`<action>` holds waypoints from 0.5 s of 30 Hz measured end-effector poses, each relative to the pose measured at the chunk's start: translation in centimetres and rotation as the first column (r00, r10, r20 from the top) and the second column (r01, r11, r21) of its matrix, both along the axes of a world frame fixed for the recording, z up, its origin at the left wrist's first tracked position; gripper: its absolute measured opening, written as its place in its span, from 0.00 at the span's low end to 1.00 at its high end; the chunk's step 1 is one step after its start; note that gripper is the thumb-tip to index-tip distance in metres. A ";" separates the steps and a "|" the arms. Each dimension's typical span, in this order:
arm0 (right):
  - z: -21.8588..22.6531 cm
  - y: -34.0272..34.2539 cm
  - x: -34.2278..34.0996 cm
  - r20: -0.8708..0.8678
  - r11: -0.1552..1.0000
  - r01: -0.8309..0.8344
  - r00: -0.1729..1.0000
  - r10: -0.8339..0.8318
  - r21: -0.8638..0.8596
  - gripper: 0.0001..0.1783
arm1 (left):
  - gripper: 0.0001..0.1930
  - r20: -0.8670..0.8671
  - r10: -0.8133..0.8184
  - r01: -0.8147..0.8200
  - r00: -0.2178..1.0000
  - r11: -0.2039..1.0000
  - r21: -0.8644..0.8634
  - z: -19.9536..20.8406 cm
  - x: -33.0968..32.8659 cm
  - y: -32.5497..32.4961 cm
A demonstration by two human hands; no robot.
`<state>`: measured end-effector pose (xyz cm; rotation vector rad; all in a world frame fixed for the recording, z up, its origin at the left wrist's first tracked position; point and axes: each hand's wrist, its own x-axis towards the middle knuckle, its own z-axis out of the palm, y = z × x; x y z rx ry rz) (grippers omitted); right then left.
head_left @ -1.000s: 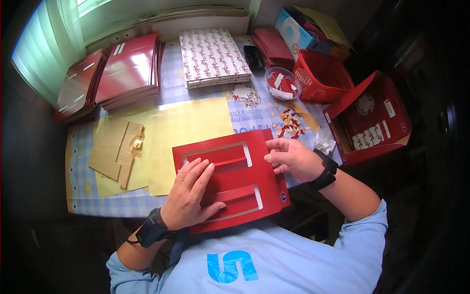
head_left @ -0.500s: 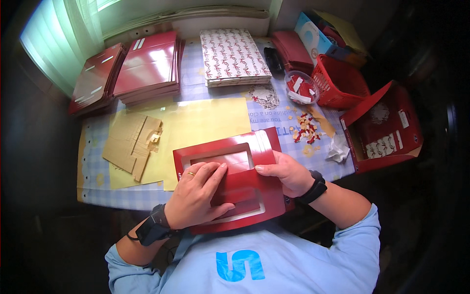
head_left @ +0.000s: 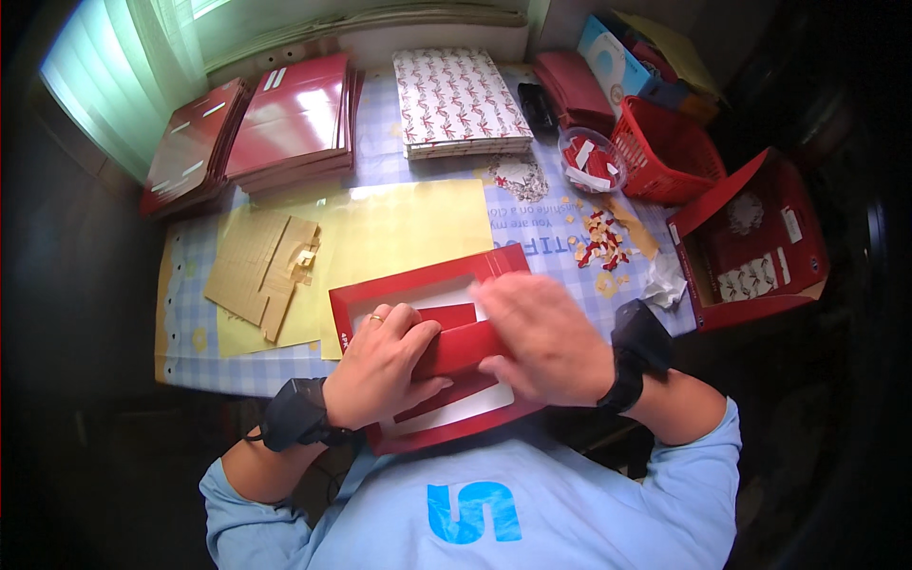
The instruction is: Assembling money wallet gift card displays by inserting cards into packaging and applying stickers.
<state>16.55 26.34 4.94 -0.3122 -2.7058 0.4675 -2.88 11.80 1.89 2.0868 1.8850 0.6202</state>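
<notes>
A flat red cardboard box piece with two window cut-outs, one on each side of a middle strip, lies at the near edge of the table. My left hand, with a ring on one finger, grips the left part of that strip, fingers bent on the far side and thumb on the near side. Over the strip's right end is my right hand, blurred by motion, its thumb and fingers apart. White inner faces show through the windows.
Stacks of red card and patterned card stand at the back. On yellow sheets lies a tan cardboard piece. To the right are scraps, a tub, a red basket, crumpled paper and an open red box.
My right hand has moved from the red piece's right edge leftward onto its middle strip. The middle strip now looks raised or folded between my hands. My left hand stays nearly in place.
</notes>
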 end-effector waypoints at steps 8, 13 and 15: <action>-4.0 -1.7 -2.6 0.219 0.890 -0.265 0.956 0.193 0.371 0.29 | 0.31 -0.152 -0.062 0.059 0.986 0.998 -0.023 1.4 -1.1 -1.2; -4.0 -1.9 -3.5 0.212 0.922 -0.269 0.954 0.214 0.279 0.32 | 0.32 -0.263 -0.068 0.051 0.963 0.996 -0.071 2.3 -0.8 -1.5; -4.0 -2.4 -4.0 0.208 0.940 -0.261 0.954 0.216 0.219 0.33 | 0.31 -0.295 -0.073 0.059 0.953 0.997 -0.057 2.1 -0.3 -1.3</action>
